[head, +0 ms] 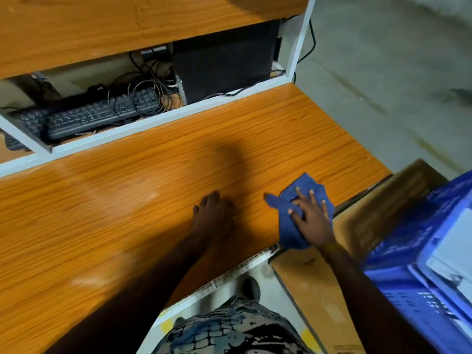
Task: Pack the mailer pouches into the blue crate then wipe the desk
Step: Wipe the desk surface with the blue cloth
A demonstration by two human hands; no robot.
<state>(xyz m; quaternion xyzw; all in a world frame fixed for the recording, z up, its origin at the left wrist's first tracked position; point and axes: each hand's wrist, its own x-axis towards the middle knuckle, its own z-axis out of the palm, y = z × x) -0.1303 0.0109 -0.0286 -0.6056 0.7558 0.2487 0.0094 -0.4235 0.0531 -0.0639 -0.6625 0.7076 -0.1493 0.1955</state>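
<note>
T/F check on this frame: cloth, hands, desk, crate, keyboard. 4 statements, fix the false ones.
1. The right hand presses a blue cloth flat on the desk. True.
2. The left hand holds a mailer pouch. False: it rests empty on the desk.
3. The blue crate stands on the desk. False: it sits off its right end.
4. A black keyboard lies on the shelf under the upper tier. True.

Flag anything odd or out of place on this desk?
Nothing spilled or damaged. The desk is bare but for the right hand pressing a blue cloth flat and the left hand resting. Only untidy spot: tangled cables over the keyboard on the shelf behind.
</note>
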